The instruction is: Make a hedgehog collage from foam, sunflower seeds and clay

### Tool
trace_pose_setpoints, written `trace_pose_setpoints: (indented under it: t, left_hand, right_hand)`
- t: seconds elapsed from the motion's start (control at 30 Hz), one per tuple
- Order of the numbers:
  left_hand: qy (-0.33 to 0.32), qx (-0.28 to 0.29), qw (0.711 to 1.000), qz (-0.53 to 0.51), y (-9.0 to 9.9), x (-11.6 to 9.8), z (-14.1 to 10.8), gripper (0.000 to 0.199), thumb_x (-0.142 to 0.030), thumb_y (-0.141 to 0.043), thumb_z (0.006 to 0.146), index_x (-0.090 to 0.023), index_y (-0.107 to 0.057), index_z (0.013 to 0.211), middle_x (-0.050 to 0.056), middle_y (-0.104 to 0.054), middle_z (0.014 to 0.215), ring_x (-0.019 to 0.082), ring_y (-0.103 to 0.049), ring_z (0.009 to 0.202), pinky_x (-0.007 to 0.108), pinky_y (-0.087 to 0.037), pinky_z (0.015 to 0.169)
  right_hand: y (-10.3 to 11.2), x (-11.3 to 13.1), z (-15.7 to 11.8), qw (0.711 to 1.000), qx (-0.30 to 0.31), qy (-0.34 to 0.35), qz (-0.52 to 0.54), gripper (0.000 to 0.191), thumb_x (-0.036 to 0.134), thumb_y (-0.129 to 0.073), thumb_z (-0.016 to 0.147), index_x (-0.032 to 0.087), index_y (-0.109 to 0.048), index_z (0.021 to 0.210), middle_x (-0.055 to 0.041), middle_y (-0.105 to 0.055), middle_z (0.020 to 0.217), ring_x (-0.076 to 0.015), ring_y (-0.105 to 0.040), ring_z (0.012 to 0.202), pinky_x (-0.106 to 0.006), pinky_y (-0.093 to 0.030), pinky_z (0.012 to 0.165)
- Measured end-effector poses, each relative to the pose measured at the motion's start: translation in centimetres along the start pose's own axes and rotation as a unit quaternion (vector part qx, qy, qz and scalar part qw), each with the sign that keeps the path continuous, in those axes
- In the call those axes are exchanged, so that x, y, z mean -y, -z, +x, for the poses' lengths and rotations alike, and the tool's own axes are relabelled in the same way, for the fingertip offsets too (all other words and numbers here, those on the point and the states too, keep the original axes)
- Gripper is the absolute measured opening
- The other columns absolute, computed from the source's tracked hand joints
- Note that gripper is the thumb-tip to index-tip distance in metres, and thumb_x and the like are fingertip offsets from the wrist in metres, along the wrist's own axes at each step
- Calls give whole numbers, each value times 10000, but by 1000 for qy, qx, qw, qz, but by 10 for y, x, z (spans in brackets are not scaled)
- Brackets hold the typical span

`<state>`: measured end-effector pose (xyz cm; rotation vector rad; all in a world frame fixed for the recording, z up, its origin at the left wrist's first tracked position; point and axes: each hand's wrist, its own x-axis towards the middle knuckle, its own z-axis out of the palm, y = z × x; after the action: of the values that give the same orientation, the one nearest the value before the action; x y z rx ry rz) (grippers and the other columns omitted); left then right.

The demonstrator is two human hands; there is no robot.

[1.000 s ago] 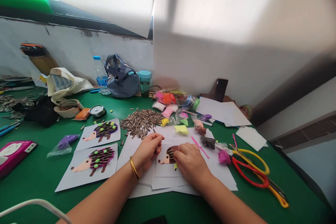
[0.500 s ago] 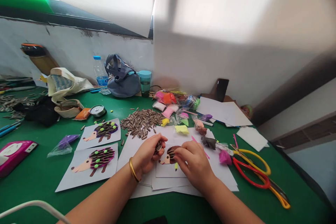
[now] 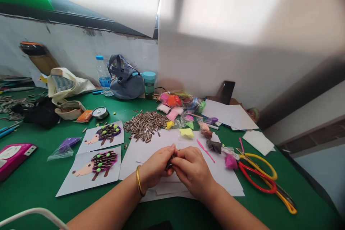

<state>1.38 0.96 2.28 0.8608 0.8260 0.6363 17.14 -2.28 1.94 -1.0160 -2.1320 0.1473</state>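
My left hand (image 3: 159, 163), with a gold bangle at the wrist, is curled around some sunflower seeds (image 3: 169, 164). My right hand (image 3: 194, 170) meets it, thumb and fingers pinched at those seeds; whatever is between the fingertips is hidden. Under both hands lies a stack of white paper (image 3: 229, 183), and the hands cover the hedgehog picture on top. Beyond them is a heap of sunflower seeds (image 3: 147, 124). To the left lie two hedgehog pictures with seed spines and green dots, a nearer one (image 3: 99, 167) and a farther one (image 3: 104, 134).
Clay packets in several colours (image 3: 175, 104) lie behind the paper, with a yellow clay block (image 3: 186, 133) and a pink plastic tool (image 3: 205, 151) on it. Scissors (image 3: 258, 172) rest at right. A blue bag (image 3: 126, 82), a water bottle (image 3: 102, 73) and a cup (image 3: 149, 84) stand by the wall.
My right hand has come off the hedgehog picture and moved left to the seeds in my left hand. My left hand has shifted slightly right and down; the picture is now covered.
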Motion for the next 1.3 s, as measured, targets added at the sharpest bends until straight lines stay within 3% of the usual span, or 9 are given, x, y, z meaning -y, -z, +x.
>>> trace_pose_setpoints:
  t: [0.17,0.3,0.5,0.63,0.8,1.0,1.3]
  left_hand:
    - [-27,2,999,-20,3,-4,0,378,-509,-502,897,-143,-569,829,-34,-494,593,31,-342,405,155,-147,384]
    - [-49,-68,995,-52,12,-10,5,323,-463,-511,893,-148,-574,856,-19,-525,682,24,-380,409,146,-153,363]
    - [-52,-131,985,-104,21,-14,11,247,-384,-525,890,-147,-560,828,-26,-493,676,19,-379,406,130,-135,340]
    - [-51,-136,984,-107,21,-15,12,238,-375,-532,883,-147,-560,819,-25,-492,674,20,-386,408,121,-150,334]
    - [-43,-143,982,-112,22,-14,14,232,-382,-565,858,-154,-555,819,-31,-492,666,18,-391,405,113,-149,334]
    - [-46,-138,983,-112,23,-14,14,234,-385,-561,859,-154,-548,832,-36,-490,667,16,-396,404,110,-148,333]
    - [-46,-139,984,-99,21,-14,13,222,-372,-552,858,-151,-549,840,-37,-488,679,13,-390,407,109,-152,334]
  right_hand:
    - [8,-5,-1,997,-4,-49,62,187,130,-502,927,217,-618,1044,-41,-673,935,-186,-583,869,-354,-423,785]
    - [13,-18,-6,994,9,-94,52,191,135,-523,916,235,-636,1033,-34,-672,907,-190,-590,846,-345,-444,766]
    - [11,-27,-13,994,61,-71,61,265,116,-500,913,247,-653,1086,-53,-686,957,-195,-613,877,-338,-481,773]
    - [6,-27,-16,993,80,-70,58,182,129,-559,884,236,-662,989,-41,-702,961,-194,-632,902,-323,-485,794]
    - [6,-27,-17,991,104,-79,11,111,149,-559,881,214,-647,861,-24,-670,812,-172,-597,752,-296,-441,693]
    - [3,-24,-15,993,90,-58,-58,123,146,-579,865,204,-671,807,-40,-578,838,-178,-510,792,-304,-371,700]
    - [-5,-23,-17,987,110,-60,-96,125,144,-572,878,193,-639,785,-32,-568,847,-182,-472,806,-321,-318,723]
